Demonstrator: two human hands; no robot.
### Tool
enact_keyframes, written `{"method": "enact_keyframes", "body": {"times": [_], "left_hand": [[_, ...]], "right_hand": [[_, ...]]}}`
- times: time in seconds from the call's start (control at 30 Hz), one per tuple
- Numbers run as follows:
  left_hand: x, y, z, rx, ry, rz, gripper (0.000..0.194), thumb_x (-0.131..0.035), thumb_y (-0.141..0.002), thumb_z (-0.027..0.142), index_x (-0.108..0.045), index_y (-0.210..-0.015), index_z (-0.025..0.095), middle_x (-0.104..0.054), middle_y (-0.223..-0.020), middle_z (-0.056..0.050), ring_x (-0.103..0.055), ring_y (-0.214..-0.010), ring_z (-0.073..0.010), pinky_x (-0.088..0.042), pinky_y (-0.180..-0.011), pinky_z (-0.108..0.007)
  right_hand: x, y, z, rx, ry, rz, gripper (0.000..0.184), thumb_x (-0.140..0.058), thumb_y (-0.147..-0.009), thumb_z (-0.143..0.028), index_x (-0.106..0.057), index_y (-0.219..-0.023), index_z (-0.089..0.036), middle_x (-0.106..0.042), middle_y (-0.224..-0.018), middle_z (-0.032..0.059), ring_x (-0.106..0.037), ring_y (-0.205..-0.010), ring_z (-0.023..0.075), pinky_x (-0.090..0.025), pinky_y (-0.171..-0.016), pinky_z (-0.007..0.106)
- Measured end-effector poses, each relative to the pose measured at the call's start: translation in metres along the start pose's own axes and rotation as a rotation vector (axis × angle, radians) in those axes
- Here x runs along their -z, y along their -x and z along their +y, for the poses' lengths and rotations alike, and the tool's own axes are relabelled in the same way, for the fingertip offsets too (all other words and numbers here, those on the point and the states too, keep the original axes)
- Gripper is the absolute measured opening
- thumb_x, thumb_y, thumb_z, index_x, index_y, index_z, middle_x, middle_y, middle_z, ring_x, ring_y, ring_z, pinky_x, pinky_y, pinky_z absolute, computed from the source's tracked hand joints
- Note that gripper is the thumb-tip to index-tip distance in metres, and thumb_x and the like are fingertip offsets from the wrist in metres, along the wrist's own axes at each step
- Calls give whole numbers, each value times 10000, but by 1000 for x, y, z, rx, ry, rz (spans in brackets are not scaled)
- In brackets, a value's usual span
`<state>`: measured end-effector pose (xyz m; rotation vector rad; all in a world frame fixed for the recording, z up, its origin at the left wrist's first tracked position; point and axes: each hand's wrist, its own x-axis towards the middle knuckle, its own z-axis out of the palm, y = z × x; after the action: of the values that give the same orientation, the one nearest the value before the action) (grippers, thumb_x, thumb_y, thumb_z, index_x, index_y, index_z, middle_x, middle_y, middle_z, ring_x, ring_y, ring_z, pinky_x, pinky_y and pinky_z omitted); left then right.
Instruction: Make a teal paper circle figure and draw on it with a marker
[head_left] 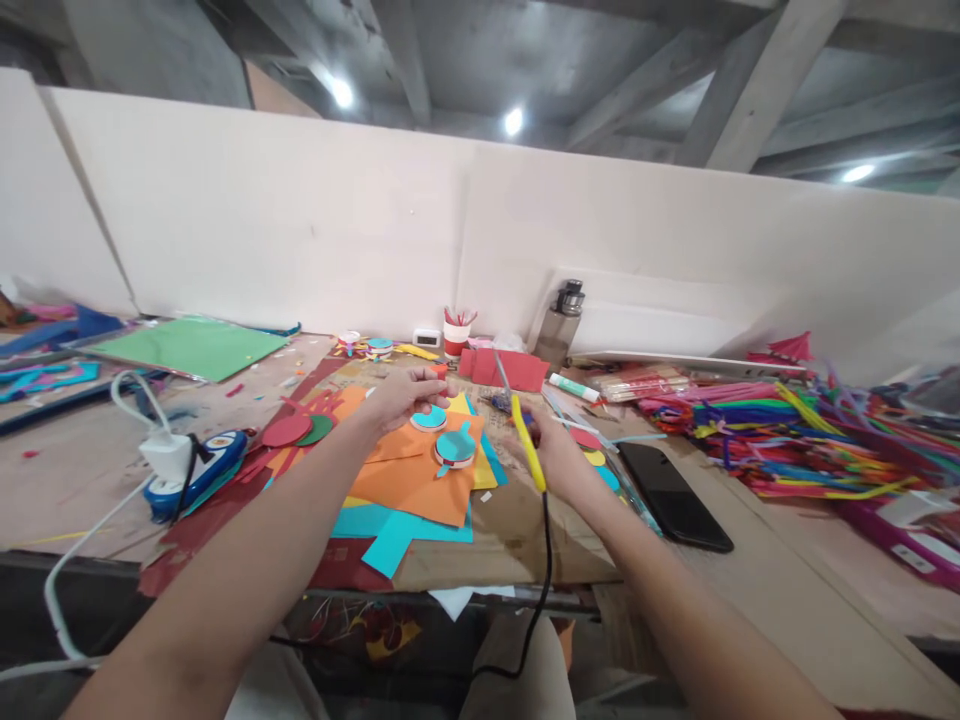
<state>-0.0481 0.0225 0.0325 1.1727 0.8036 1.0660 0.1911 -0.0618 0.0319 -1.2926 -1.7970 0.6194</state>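
Note:
My right hand (pixel 559 455) is closed around a yellow-handled soldering iron (pixel 531 445); its metal tip points up and away, and a black cord hangs from its lower end. My left hand (pixel 405 398) hovers over the paper, fingers bent together; whether something small is between them is hidden. A small orange-red piece (pixel 439 371) shows by its fingertips. Just below lies a round piece with a turquoise top (pixel 429 419). To its right sits another turquoise-topped round piece (pixel 455 447) with turquoise strips sticking out. Both rest on orange paper sheets (pixel 420 485), with turquoise paper (pixel 390 545) underneath.
A black phone (pixel 675 495), bundled pipe cleaners (pixel 742 440), a glue stick (pixel 574 388) and a bottle (pixel 561 328) are on the right. A paper cup (pixel 456 335) and red paper (pixel 504 369) stand behind. A blue power strip (pixel 199 480) and red discs (pixel 286 431) lie left.

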Motion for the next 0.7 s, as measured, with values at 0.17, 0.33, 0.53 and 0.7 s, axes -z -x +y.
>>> {"method": "enact_keyframes", "body": {"times": [0.17,0.33,0.53,0.7], "left_hand": [[10,1,2,28,-90,-101,279,-778,-654,278,-542,-701,137,-718,-789,-86,-590,-511,-66,-297,-392,-149],[17,1,5,11,-76,-129,259,-772,-652,277,-568,-676,119,-685,-712,-76,-483,-455,-29,-201,-379,-145],[21,1,6,41,-53,-195,273,-801,-617,266,-577,-650,114,-688,-732,-83,-371,-419,-2,-180,-384,-160],[20,5,6,47,-42,-221,270,-818,-587,258,-596,-653,120,-681,-704,-82,-400,-438,-21,-193,-400,-165]], "right_hand": [[-6,-1,-21,61,-325,-177,277,-626,-773,-300,-552,-1030,-229,-605,-853,-4,-568,-673,126,-473,-572,248],[-9,9,-26,-73,-547,-325,239,-568,-837,-394,-537,-992,-216,-540,-650,-47,-507,-492,103,-445,-463,236],[6,17,-26,-217,-517,-428,304,-632,-809,-517,-582,-773,-220,-566,-549,-25,-489,-404,116,-390,-373,237],[3,17,-23,-245,-523,-501,342,-569,-852,-544,-562,-793,-207,-560,-567,-35,-493,-421,102,-393,-373,212]]}}
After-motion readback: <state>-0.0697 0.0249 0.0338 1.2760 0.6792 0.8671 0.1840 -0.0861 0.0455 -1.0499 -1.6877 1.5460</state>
